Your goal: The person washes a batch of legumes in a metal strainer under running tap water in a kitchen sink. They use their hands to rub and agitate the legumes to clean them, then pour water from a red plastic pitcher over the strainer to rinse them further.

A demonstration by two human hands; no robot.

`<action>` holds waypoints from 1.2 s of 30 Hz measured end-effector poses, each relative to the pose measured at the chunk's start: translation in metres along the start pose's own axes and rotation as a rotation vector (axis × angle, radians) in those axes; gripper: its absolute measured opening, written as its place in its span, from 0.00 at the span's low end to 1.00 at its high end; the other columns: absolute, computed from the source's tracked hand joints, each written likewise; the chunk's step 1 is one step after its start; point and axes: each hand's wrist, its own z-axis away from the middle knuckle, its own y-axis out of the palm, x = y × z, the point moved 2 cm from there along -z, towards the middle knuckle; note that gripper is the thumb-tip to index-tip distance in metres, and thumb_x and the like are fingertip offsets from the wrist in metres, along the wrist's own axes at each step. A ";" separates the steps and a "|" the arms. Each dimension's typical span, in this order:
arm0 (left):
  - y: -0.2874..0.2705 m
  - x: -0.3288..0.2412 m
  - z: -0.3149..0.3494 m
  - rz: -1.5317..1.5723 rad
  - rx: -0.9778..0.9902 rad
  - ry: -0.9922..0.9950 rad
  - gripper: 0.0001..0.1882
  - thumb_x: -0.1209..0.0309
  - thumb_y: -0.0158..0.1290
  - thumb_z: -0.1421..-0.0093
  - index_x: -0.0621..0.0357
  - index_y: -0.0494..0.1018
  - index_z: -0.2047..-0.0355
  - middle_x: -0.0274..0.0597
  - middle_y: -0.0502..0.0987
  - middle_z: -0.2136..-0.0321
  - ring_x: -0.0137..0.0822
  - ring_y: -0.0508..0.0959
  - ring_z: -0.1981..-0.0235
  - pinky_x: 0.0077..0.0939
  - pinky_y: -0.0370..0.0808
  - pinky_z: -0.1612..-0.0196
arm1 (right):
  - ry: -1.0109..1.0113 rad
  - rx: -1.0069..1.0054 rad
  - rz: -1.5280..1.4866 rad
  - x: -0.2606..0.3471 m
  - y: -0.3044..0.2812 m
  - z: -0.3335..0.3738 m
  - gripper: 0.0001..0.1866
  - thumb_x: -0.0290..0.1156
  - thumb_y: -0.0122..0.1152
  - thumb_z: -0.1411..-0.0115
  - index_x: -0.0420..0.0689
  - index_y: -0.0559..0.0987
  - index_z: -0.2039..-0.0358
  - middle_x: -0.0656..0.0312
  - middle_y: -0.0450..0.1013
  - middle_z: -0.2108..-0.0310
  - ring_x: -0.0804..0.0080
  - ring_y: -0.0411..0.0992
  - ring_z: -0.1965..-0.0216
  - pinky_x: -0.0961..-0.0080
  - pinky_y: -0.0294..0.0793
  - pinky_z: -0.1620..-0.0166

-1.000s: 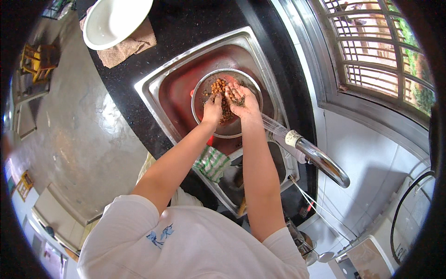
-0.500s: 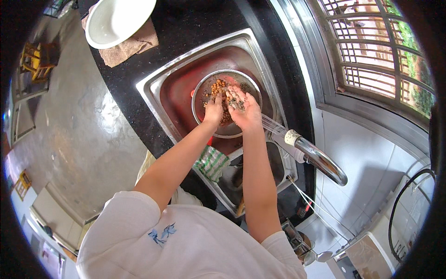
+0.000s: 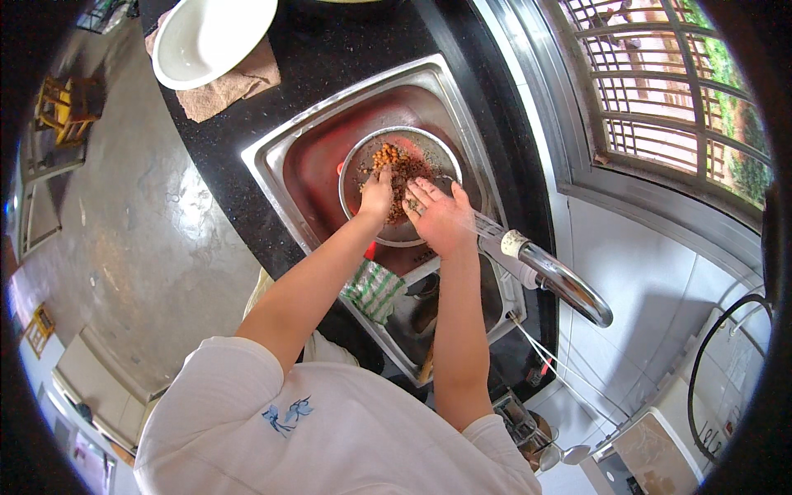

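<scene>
A round metal basin (image 3: pixel 402 244) stands in the sink, holding orange-brown beans (image 3: pixel 388 154) and darker, smaller grains (image 3: pixel 399 196). My left hand (image 3: pixel 377 195) reaches into the basin's left side, with thumb and fingers apart at the beans; its fingertips are partly hidden among them. Over the basin's right side is my right hand (image 3: pixel 444 218), open, its wet fingers stretched toward the grains and speckled with dark bits. Water (image 3: pixel 488 226) runs from the curved metal faucet (image 3: pixel 568 285) beside my right wrist and hand.
The sink (image 3: pixel 307 173) is set in a black speckled counter (image 3: pixel 229 194). A green-and-white striped cloth (image 3: pixel 375 290) lies on the divider by the smaller bowl. At the far left, a white basin (image 3: pixel 210 41) rests on a brown towel (image 3: pixel 243 87). A barred window (image 3: pixel 660 91) is at right.
My right hand has turned from palm-up to more palm-down and shifted slightly right and nearer. My left hand stays at the beans, barely moved. The beans look heaped slightly differently.
</scene>
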 end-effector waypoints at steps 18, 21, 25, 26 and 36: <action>-0.003 -0.016 0.015 0.208 0.032 -0.045 0.20 0.59 0.41 0.36 0.63 0.71 0.55 0.43 0.77 0.65 0.33 0.76 0.67 0.28 0.71 0.61 | -0.134 -0.149 0.125 0.004 -0.012 -0.045 0.17 0.33 0.49 0.40 0.40 0.69 0.52 0.55 0.64 0.43 0.67 0.59 0.41 0.65 0.54 0.40; -0.005 -0.005 0.003 0.090 0.023 -0.061 0.21 0.57 0.42 0.36 0.62 0.70 0.53 0.43 0.77 0.65 0.33 0.76 0.67 0.28 0.71 0.61 | -0.194 -0.175 0.117 0.006 -0.017 -0.053 0.15 0.31 0.47 0.39 0.40 0.70 0.53 0.55 0.61 0.41 0.68 0.58 0.41 0.63 0.54 0.39; -0.006 -0.002 0.000 0.101 0.082 -0.050 0.24 0.54 0.43 0.37 0.60 0.69 0.51 0.43 0.77 0.64 0.34 0.75 0.65 0.28 0.70 0.59 | -0.137 -0.270 0.049 0.004 -0.013 -0.042 0.19 0.35 0.46 0.39 0.40 0.69 0.50 0.56 0.59 0.40 0.67 0.57 0.40 0.63 0.53 0.39; -0.004 -0.004 0.002 0.136 0.078 -0.044 0.24 0.54 0.43 0.37 0.60 0.69 0.51 0.43 0.77 0.64 0.34 0.75 0.64 0.27 0.70 0.59 | -0.104 -0.288 0.005 0.003 -0.008 -0.035 0.20 0.36 0.45 0.38 0.39 0.68 0.49 0.56 0.59 0.40 0.67 0.56 0.40 0.63 0.52 0.39; 0.059 -0.014 0.011 -0.184 0.080 0.279 0.24 0.60 0.51 0.43 0.65 0.67 0.51 0.58 0.72 0.56 0.49 0.74 0.57 0.36 0.70 0.54 | -0.378 -0.457 0.109 -0.014 -0.061 -0.024 0.17 0.36 0.42 0.37 0.41 0.70 0.53 0.57 0.68 0.52 0.63 0.65 0.48 0.64 0.64 0.46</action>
